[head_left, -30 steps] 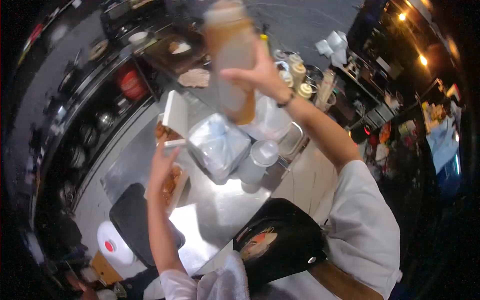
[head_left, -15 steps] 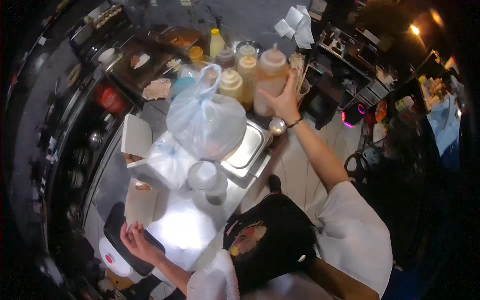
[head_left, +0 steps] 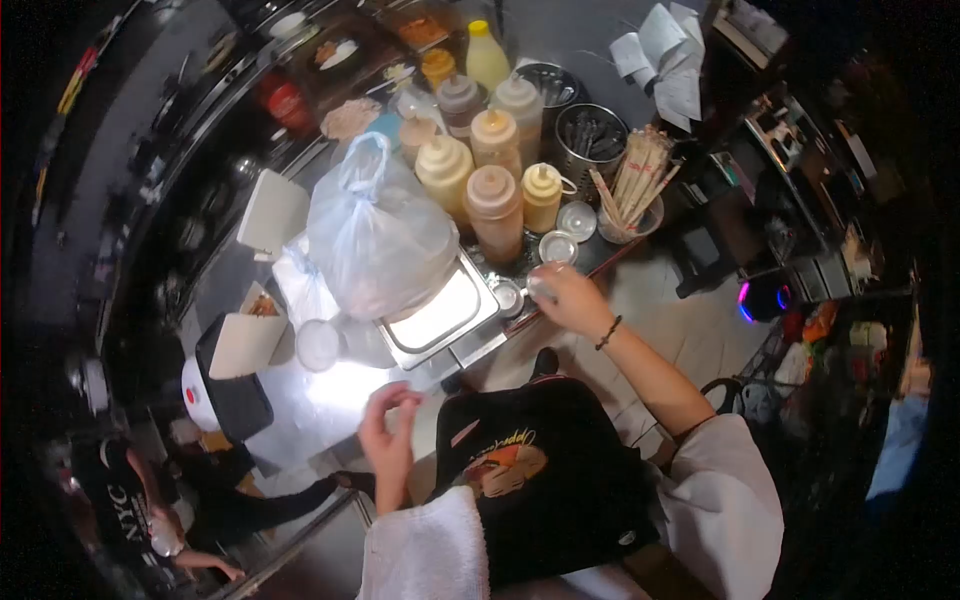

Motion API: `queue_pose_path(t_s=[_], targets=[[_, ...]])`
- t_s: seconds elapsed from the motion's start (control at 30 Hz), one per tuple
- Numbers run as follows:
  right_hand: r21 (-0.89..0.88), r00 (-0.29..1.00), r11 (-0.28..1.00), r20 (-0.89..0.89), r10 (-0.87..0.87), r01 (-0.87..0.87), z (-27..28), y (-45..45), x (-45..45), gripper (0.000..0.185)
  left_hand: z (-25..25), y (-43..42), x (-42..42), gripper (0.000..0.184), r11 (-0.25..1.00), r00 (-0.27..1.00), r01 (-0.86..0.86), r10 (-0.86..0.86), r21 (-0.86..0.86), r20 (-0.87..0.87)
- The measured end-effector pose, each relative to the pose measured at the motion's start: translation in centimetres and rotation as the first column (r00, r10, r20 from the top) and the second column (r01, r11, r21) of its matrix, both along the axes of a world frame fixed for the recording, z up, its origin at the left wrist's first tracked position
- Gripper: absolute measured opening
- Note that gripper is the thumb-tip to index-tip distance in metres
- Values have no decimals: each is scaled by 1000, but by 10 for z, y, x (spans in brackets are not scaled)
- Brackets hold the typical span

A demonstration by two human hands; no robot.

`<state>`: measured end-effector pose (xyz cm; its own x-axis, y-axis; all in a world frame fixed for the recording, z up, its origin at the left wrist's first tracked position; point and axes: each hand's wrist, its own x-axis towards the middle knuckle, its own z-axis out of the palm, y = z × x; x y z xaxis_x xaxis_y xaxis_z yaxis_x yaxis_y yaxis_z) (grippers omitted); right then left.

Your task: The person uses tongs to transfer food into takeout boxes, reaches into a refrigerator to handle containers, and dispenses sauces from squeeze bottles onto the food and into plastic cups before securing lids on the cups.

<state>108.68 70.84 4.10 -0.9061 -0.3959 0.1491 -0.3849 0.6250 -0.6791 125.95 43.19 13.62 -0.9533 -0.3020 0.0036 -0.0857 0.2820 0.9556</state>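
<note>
My right hand (head_left: pixel 568 302) is at the counter's edge, beside several small round clear cups (head_left: pixel 558 248). Its fingers are drawn together at a pale, shiny small item that I cannot make out, close to one cup by the metal pan. Just behind stands an orange-brown squeeze bottle (head_left: pixel 494 212), upright and untouched. My left hand (head_left: pixel 388 432) is raised in front of the apron, fingers loosely bent and thumb apart, with nothing visible in it. Nearest to it are the bright metal counter (head_left: pixel 345 390) and the rectangular steel pan (head_left: pixel 440 345).
A knotted plastic bag (head_left: pixel 380 240) bulges over the pan. Several other squeeze bottles (head_left: pixel 445 172) crowd behind it. Wrapped sticks (head_left: pixel 645 175) fill a tub at right. An open white box (head_left: pixel 245 345) lies left. Another person (head_left: pixel 140 510) is at lower left.
My right hand has let go of the orange-brown squeeze bottle and come down to the small cups. My left hand has moved from beside the open box toward my body. The view has shifted.
</note>
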Motion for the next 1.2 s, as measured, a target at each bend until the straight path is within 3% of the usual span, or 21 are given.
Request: queue_pose_path(t_s=[0.03, 0.1, 0.2, 0.23, 0.27, 0.33, 0.4, 0.47, 0.5, 0.57, 0.63, 0.7, 0.73, 0.77, 0.83, 0.97, 1.03, 1.13, 1.2], targets=[[53, 976, 982, -118, 184, -179, -3, -9, 1, 47, -1, 14, -1, 20, 999, 993, 30, -32, 17, 115], [77, 952, 973, -205, 229, -217, -6, -31, -2, 45, -3, 35, -8, 23, 975, 955, 218, -203, -43, 217], [258, 953, 925, -43, 301, -281, -19, -44, -15, 35, -11, 47, -15, 28, 875, 872, 459, -411, -154, 267], [198, 946, 939, -111, 306, -281, -10, -44, -14, 35, -12, 47, -18, 29, 845, 848, 512, -466, -157, 252], [145, 947, 951, -137, 292, -272, -1, -43, -12, 37, -9, 45, -20, 29, 867, 874, 466, -419, -179, 247], [88, 949, 948, -57, 310, -304, 2, -42, -14, 42, -9, 49, -28, 32, 781, 795, 583, -492, -223, 356], [101, 946, 942, -22, 324, -320, 8, -32, -19, 44, -12, 51, -33, 33, 809, 828, 545, -478, -220, 293], [-51, 949, 950, 45, 312, -310, 29, -31, -15, 48, -10, 53, -39, 33, 819, 853, 509, -440, -266, 280], [-34, 954, 956, 52, 294, -293, 38, -25, -13, 48, -8, 55, -40, 33, 814, 845, 524, -460, -250, 273], [-147, 965, 955, 22, 262, -256, 55, -17, -10, 51, -6, 58, -40, 33, 937, 897, 347, -317, -46, 308], [-191, 975, 959, 26, 219, -210, 63, -6, -6, 51, -13, 60, -45, 32, 939, 907, 343, -321, -35, 274], [-332, 988, 943, 140, 67, -17, 60, 7, 0, 50, -11, 64, -47, 31, 951, 920, 303, -308, 56, 244], [-336, 999, 942, 47, 21, -4, 60, 8, 0, 50, -8, 69, -51, 31, 960, 922, 270, -281, 77, 266], [-322, 997, 947, 72, 5, 18, 57, 9, 1, 50, -6, 74, -57, 31, 965, 920, 240, -260, 100, 293], [-195, 986, 977, -153, 59, -88, 42, 6, -4, 54, -19, 78, -61, 31, 957, 923, 251, -282, 143, 262], [66, 934, 960, -222, 280, -272, 15, -9, 5, 59, -36, 76, -56, 30, 945, 915, 253, -303, 206, 266], [73, 942, 965, -209, 262, -252, -8, -15, 5, 60, -39, 75, -51, 28, 956, 908, 251, -287, 151, 304], [4, 963, 979, -182, 200, -202, -7, -15, 5, 59, -37, 76, -44, 26, 957, 908, 238, -279, 164, 314], [-290, 998, 955, -40, 46, -55, 14, -3, 11, 55, -33, 74, -43, 26, 958, 923, 225, -269, 179, 277]])
